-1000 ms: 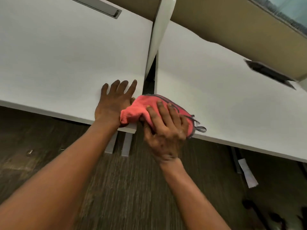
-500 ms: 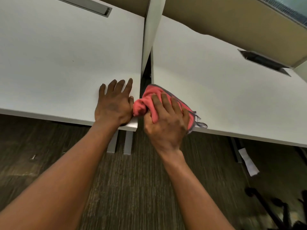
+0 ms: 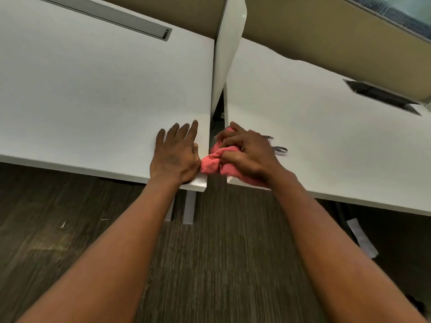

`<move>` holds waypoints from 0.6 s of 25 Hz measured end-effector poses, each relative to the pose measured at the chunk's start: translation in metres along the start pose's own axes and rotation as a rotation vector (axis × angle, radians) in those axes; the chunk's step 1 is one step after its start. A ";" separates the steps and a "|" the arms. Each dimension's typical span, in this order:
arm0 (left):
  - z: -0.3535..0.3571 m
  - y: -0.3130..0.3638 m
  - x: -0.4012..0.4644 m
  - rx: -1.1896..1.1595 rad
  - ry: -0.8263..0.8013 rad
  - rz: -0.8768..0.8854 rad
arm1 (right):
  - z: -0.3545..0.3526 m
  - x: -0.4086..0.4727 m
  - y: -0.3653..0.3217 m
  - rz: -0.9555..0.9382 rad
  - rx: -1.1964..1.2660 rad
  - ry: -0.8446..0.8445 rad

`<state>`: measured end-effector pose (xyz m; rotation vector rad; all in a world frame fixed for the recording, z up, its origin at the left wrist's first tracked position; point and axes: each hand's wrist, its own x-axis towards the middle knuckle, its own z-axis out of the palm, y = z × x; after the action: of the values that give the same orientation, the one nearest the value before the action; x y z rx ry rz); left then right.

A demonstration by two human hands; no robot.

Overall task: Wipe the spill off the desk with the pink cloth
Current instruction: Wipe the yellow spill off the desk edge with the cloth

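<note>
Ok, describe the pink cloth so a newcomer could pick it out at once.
Two white desks sit side by side with a narrow gap between them. At the gap's near end, the right hand bunches the pink cloth. It is the only brightly coloured thing there.

Setting: open-plan office | two white laminate desks [image 3: 93,89] | white upright divider panel [image 3: 227,54] between them | tan fabric back screen [image 3: 326,38] | grey cable-tray slots [image 3: 382,96] | dark striped carpet [image 3: 221,264]
</note>
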<state>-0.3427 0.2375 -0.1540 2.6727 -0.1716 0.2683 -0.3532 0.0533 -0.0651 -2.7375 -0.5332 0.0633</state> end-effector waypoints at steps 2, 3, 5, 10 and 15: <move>-0.001 0.000 0.000 0.001 -0.007 -0.004 | -0.004 0.000 -0.002 -0.091 -0.055 -0.084; 0.000 0.000 0.001 0.000 -0.010 -0.004 | -0.001 -0.006 -0.003 -0.164 -0.127 -0.109; 0.000 0.000 0.001 0.001 -0.014 -0.005 | 0.009 -0.027 -0.001 -0.373 -0.273 -0.143; 0.002 0.000 0.002 0.003 -0.013 -0.018 | -0.005 0.000 0.011 -0.369 -0.161 -0.223; 0.000 0.000 0.002 -0.010 -0.015 -0.021 | -0.001 -0.005 0.004 -0.275 -0.210 -0.101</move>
<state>-0.3408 0.2372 -0.1536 2.6654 -0.1490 0.2397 -0.3561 0.0478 -0.0662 -2.8425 -0.9909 0.0820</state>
